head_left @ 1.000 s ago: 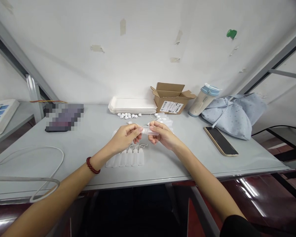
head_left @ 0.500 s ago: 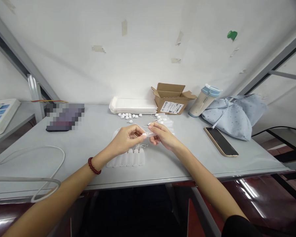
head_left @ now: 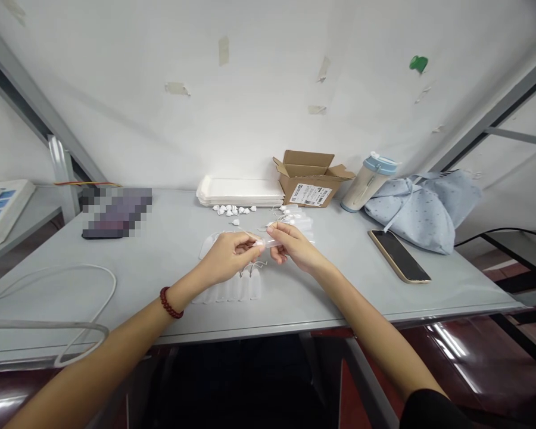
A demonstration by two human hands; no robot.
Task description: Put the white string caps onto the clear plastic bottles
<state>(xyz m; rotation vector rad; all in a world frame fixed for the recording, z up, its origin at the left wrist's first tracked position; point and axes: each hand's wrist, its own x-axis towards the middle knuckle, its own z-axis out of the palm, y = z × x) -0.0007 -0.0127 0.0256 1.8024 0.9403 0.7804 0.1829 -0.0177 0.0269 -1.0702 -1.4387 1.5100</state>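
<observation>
My left hand (head_left: pixel 227 255) is closed in a pinch around a white cap (head_left: pixel 259 242). Thumb and fingers of my right hand (head_left: pixel 297 247) grip a small clear plastic tube (head_left: pixel 273 243), held level with its end at the cap. How far the cap sits on the tube cannot be made out. Below the left hand lies a row of translucent tubes (head_left: pixel 239 288) with thin white strings at their tops. Several more tubes (head_left: pixel 302 223) lie behind the right hand. Loose white caps (head_left: pixel 234 210) are grouped farther back, with a single cap (head_left: pixel 236 222) in front.
Along the wall stand a stack of white sheets or trays (head_left: pixel 245 192), an open cardboard box (head_left: pixel 310 193) and a tumbler (head_left: pixel 368 183). A blue cloth bag (head_left: pixel 417 211) and a phone (head_left: pixel 399 256) lie right. A pixelated dark object (head_left: pixel 118 213) and white cable (head_left: pixel 111 292) are left.
My left fingers have shifted slightly around the cap, with the thumb a little higher. The right hand keeps its grip on the tube almost in place.
</observation>
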